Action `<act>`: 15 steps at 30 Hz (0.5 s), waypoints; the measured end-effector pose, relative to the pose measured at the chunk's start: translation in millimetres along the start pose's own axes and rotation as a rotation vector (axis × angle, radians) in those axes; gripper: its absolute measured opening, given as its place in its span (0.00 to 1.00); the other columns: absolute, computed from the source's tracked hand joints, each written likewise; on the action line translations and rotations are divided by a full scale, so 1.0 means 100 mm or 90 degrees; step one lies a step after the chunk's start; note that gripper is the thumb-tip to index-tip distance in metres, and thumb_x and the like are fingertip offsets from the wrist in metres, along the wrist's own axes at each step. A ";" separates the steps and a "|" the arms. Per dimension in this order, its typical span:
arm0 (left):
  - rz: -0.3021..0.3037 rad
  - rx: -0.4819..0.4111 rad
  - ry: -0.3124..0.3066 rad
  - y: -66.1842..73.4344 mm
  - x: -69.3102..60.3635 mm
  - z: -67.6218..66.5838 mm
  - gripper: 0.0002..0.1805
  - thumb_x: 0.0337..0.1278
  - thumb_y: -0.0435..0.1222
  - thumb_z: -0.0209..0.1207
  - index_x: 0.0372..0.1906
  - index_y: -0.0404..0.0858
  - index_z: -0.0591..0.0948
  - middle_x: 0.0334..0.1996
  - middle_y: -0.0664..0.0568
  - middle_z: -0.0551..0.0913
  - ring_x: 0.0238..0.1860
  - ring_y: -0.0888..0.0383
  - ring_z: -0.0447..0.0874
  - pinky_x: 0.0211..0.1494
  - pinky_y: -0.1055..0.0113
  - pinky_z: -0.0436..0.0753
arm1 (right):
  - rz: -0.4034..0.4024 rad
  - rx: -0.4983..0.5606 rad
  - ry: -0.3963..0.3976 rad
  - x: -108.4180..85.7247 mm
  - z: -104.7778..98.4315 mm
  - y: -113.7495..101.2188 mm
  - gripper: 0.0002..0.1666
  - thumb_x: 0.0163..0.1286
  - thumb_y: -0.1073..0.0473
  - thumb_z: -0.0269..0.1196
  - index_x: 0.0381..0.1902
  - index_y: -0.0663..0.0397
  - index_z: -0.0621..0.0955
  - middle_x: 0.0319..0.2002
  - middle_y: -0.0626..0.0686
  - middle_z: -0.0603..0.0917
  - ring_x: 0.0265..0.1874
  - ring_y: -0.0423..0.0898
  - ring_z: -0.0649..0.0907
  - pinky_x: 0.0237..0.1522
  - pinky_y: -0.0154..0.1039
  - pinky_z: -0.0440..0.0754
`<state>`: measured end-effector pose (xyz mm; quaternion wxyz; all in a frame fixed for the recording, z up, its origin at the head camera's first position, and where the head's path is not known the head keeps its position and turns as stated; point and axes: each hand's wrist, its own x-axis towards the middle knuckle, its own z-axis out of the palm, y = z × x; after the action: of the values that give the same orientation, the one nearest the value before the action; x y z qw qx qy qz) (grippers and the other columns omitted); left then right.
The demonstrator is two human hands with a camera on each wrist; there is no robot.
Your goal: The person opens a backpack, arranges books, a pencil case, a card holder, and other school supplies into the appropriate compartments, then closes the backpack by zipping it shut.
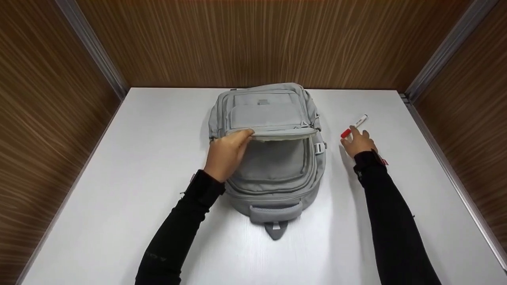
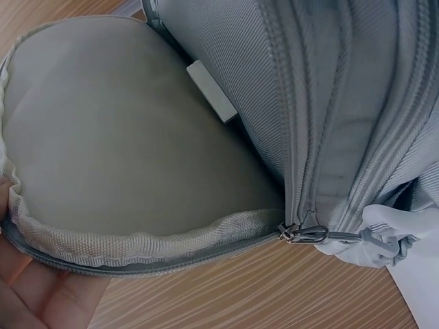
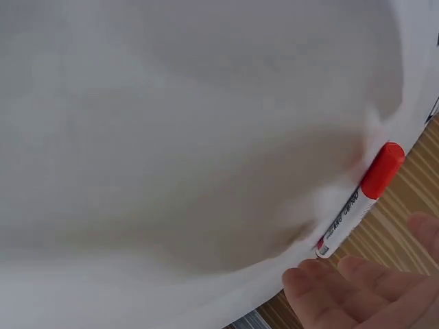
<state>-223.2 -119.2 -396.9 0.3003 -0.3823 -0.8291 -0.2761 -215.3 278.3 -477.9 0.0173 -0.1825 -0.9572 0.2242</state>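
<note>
A grey backpack (image 1: 273, 164) lies on the white table, its front pocket unzipped. My left hand (image 1: 227, 154) pinches the edge of the pocket flap (image 1: 273, 114) and holds it lifted. The flap's pale lining (image 2: 130, 137) shows in the left wrist view, with a small whitish rectangular piece (image 2: 211, 91) deep in the opening; its kind is unclear. To the right of the bag lies a whiteboard marker (image 3: 357, 205) with a red cap and white barrel. My right hand (image 1: 358, 143) reaches beside the marker, fingers extended and apart; in the right wrist view the fingertips sit just short of its barrel.
Brown wood-grain panels (image 1: 277, 43) rise behind the white table (image 1: 158, 118) and on both sides. The backpack's carry handle (image 1: 276, 213) points toward me. A zipper pull (image 2: 302, 234) hangs at the pocket's corner, and a white buckle (image 1: 319, 148) sits on the bag's right side.
</note>
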 end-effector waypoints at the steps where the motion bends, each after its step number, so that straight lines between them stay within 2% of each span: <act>1: 0.002 -0.002 -0.002 0.00 -0.01 0.00 0.11 0.61 0.39 0.49 0.42 0.40 0.80 0.35 0.53 0.83 0.34 0.60 0.82 0.34 0.70 0.79 | 0.008 0.002 -0.011 0.01 0.01 -0.01 0.37 0.65 0.48 0.51 0.67 0.55 0.54 0.60 0.76 0.53 0.50 0.75 0.63 0.48 0.65 0.62; 6: 0.003 -0.002 -0.004 -0.01 -0.02 -0.02 0.12 0.62 0.39 0.48 0.42 0.40 0.80 0.35 0.53 0.83 0.36 0.60 0.82 0.36 0.69 0.79 | 0.014 0.007 -0.043 0.05 0.03 -0.03 0.38 0.66 0.47 0.50 0.68 0.54 0.51 0.59 0.77 0.53 0.51 0.75 0.62 0.50 0.64 0.61; 11: 0.000 -0.008 -0.017 -0.01 -0.02 -0.01 0.12 0.62 0.40 0.48 0.42 0.40 0.80 0.35 0.54 0.83 0.36 0.60 0.82 0.38 0.71 0.78 | 0.018 -0.019 -0.063 0.03 0.04 -0.02 0.36 0.66 0.48 0.49 0.67 0.55 0.53 0.58 0.77 0.55 0.50 0.75 0.62 0.49 0.64 0.62; 15: 0.001 -0.009 -0.021 -0.01 -0.01 0.00 0.12 0.62 0.40 0.48 0.42 0.40 0.80 0.35 0.54 0.83 0.35 0.61 0.82 0.37 0.72 0.78 | 0.008 -0.026 -0.041 0.03 0.06 0.00 0.32 0.66 0.50 0.49 0.64 0.57 0.59 0.53 0.76 0.62 0.47 0.73 0.66 0.45 0.63 0.65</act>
<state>-223.1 -120.3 -397.9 0.2840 -0.3894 -0.8319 -0.2752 -218.6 276.9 -483.0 -0.0187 -0.1812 -0.9605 0.2105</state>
